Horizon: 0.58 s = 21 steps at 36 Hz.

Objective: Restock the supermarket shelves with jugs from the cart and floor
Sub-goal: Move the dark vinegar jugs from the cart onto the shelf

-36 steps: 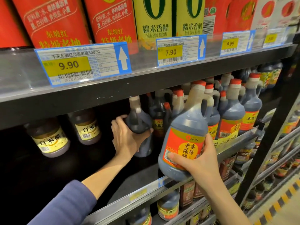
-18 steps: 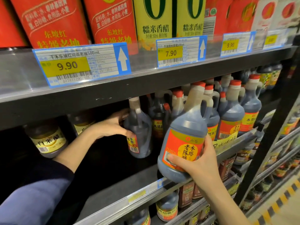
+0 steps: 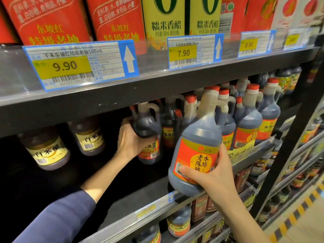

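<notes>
My right hand (image 3: 213, 176) grips a dark vinegar jug (image 3: 198, 137) with an orange label and red cap, held tilted at the front edge of the middle shelf (image 3: 140, 207). My left hand (image 3: 131, 139) reaches into the shelf and wraps around the body of a second dark jug (image 3: 148, 134), which stands further back with its handle facing me. To the right stands a packed row of matching jugs (image 3: 249, 123) with red caps.
Two brown jars with yellow labels (image 3: 47, 149) stand deep at the shelf's left, with dark bare shelf in front. The upper shelf (image 3: 157, 81) hangs low overhead with price tags. A black upright post (image 3: 289, 146) stands at right. More bottles fill the lower shelves (image 3: 178, 223).
My left hand has turned the rear jug, so its label now shows, and shifted its grip on the body. The jug in my right hand has barely moved.
</notes>
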Each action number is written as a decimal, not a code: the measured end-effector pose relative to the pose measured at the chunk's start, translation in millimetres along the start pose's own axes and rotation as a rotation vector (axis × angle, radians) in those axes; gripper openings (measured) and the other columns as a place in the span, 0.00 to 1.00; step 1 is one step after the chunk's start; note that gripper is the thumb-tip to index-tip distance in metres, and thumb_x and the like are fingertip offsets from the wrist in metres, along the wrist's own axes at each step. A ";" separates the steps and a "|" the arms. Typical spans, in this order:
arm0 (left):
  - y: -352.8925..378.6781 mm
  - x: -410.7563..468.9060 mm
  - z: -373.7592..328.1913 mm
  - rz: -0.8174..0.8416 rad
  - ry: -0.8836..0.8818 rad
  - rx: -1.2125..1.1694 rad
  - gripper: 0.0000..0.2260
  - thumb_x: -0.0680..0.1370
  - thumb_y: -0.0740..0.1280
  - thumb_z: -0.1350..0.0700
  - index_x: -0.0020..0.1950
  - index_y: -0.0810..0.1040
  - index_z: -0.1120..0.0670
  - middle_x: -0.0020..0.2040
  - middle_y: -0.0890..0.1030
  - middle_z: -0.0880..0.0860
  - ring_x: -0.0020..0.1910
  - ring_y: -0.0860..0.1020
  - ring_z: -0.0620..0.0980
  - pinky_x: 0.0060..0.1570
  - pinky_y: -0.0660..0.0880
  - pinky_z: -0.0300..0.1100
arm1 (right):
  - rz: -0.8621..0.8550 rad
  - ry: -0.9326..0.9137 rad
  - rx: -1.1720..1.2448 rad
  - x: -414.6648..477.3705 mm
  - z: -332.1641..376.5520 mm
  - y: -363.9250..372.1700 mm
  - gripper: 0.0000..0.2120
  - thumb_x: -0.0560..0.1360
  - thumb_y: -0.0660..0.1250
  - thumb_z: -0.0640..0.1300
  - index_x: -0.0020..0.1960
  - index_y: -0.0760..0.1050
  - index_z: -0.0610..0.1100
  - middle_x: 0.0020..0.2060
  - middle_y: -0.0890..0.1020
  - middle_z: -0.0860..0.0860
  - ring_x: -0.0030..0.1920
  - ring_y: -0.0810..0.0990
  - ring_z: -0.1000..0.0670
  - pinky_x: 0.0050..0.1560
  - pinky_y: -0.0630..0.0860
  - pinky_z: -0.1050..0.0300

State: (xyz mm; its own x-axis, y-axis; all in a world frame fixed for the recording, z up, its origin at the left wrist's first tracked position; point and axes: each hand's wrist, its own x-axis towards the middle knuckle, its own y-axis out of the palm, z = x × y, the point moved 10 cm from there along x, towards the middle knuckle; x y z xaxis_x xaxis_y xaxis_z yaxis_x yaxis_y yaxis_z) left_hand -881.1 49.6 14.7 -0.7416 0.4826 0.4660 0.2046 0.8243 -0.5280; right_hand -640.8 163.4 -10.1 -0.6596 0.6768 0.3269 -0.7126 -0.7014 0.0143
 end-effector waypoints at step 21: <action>-21.6 -56.7 -10.1 -0.268 -0.090 -0.302 0.34 0.59 0.73 0.35 0.58 0.68 0.49 0.56 0.69 0.49 0.53 0.71 0.45 0.52 0.69 0.31 | -0.034 -0.010 0.048 -1.1 -1.9 -4.6 0.46 0.49 0.81 0.52 0.64 0.67 0.51 0.53 0.80 0.51 0.50 0.82 0.55 0.45 0.81 0.57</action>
State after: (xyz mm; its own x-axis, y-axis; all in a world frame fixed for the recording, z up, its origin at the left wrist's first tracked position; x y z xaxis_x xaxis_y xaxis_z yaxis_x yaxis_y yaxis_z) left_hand -837.1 7.4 6.9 -0.8443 0.2226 0.4875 0.1652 0.9735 -0.1584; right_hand -637.2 166.4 -12.3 -0.6328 0.6982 0.3348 -0.7221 -0.6882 0.0703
